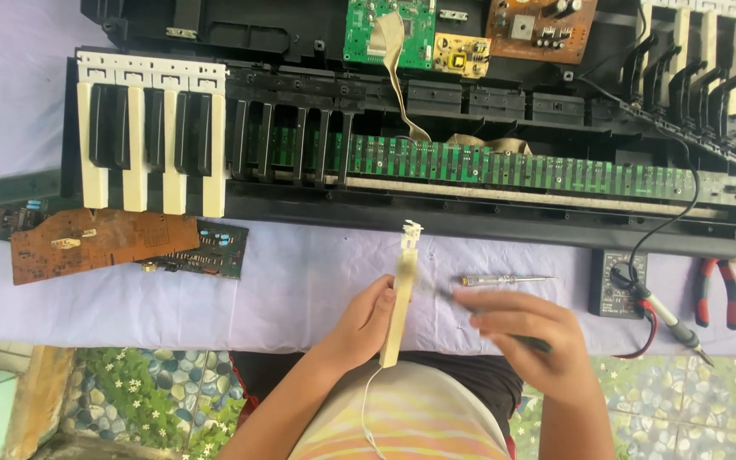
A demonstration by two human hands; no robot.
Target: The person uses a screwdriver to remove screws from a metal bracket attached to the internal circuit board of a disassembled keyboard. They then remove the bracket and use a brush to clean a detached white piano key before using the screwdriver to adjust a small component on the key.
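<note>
Single white piano key (401, 294) gripped upright in left hand (368, 319), near opened keyboard (470, 183); right hand (526, 336) closed on dark tool (528, 342). Few keys fitted far left, most slots bare.

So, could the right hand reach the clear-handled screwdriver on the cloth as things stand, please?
Probably yes: the right hand is just below the screwdriver, with only bare cloth between, though it already holds a dark tool.
</note>
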